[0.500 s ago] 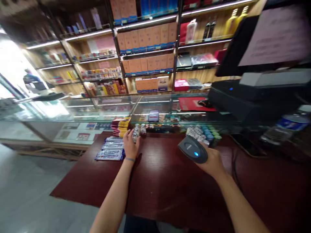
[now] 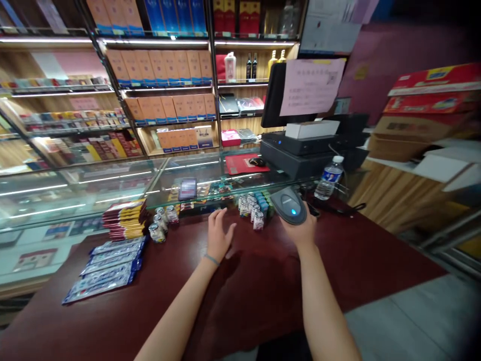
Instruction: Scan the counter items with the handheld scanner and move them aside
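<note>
My right hand (image 2: pixel 303 226) grips a dark barcode scanner (image 2: pixel 288 204) with a lit blue light, held above the wooden desk (image 2: pixel 240 281). Between the two groups of little jars, my left hand (image 2: pixel 220 234) hovers with its fingers apart and holds nothing. Just right of it stand several small silver-lidded jars (image 2: pixel 251 208), with blue-green ones (image 2: pixel 263 200) behind the scanner's edge. Several similar jars (image 2: pixel 161 223) are grouped to the left. Beside those lie a stack of red and yellow packets (image 2: pixel 126 220) and a row of blue and white packets (image 2: pixel 107 265).
A glass counter (image 2: pixel 180 170) runs along the desk's far side. A monitor (image 2: pixel 274 95) with a pink sheet and a water bottle (image 2: pixel 329 178) stand at the right back. Cardboard boxes (image 2: pixel 409 135) are piled far right. Stocked shelves (image 2: pixel 161 90) line the wall.
The view has swung to the right. My left hand has left the jars on the left and moved across toward those on the right. My right hand still holds the scanner.
</note>
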`<state>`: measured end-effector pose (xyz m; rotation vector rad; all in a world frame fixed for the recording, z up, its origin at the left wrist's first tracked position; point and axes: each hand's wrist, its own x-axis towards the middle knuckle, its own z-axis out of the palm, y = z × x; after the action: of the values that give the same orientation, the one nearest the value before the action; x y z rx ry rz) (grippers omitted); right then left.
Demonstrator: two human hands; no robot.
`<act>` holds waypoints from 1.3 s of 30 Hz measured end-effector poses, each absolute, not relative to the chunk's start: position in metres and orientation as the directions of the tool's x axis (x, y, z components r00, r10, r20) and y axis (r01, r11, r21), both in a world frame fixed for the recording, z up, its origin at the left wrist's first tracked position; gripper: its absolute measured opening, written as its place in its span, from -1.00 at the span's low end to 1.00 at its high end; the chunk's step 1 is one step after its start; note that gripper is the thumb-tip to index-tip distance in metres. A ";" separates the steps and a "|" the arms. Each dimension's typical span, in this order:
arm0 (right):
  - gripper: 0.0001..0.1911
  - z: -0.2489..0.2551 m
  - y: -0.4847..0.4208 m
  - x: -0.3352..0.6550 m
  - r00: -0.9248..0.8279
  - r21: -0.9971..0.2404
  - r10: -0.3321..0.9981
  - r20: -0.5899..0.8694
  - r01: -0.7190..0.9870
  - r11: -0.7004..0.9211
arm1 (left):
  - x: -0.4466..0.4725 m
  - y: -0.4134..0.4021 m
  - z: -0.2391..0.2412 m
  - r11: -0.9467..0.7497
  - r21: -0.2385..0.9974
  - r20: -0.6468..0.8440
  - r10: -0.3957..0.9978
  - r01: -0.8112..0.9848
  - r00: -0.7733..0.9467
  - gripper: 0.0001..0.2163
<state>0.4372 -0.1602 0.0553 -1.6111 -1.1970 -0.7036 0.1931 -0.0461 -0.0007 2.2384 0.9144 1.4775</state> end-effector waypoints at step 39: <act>-0.47 0.035 -0.138 0.382 0.184 -0.399 0.646 0.741 0.895 0.202 | 0.084 -0.020 -0.002 0.051 0.880 0.078 0.965 -0.472 0.249 -0.47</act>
<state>0.3824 -0.1378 0.0350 -1.5186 -1.5364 -0.3329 0.0835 -0.0197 -0.0020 0.9642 0.6520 1.2208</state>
